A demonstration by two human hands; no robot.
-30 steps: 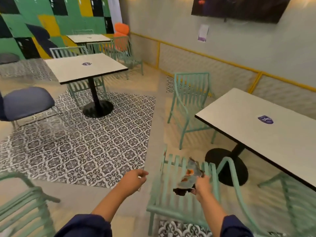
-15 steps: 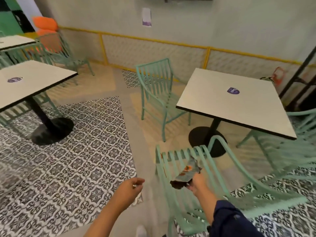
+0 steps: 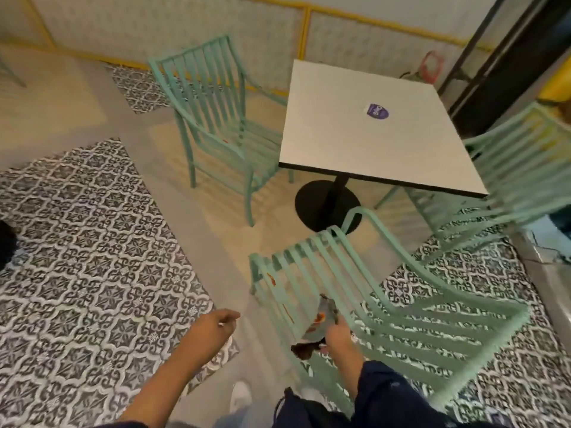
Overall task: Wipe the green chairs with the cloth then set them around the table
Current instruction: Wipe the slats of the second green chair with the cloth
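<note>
Now the right hand (image 3: 340, 336) is gripping the cloth (image 3: 318, 322) on the nearest green chair's (image 3: 312, 267) slats, just short of the surface (image 3: 355, 118). The left hand (image 3: 213, 324) is hanging loosely curled, empty, farther away.

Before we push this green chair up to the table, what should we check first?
1. Cloth in hand: the right hand grips it. Ok.
2. Left hand free to help: it holds nothing. Ok.
3. Nearest green chair wiped clean: a reddish smear shows on its back slats. Not ok.
4. Room at the table: no chair stands at its near side; the left chair and right chair take other sides. Ok.
5. Nearest chair's legs clean: hidden from here. Cannot tell.
</note>
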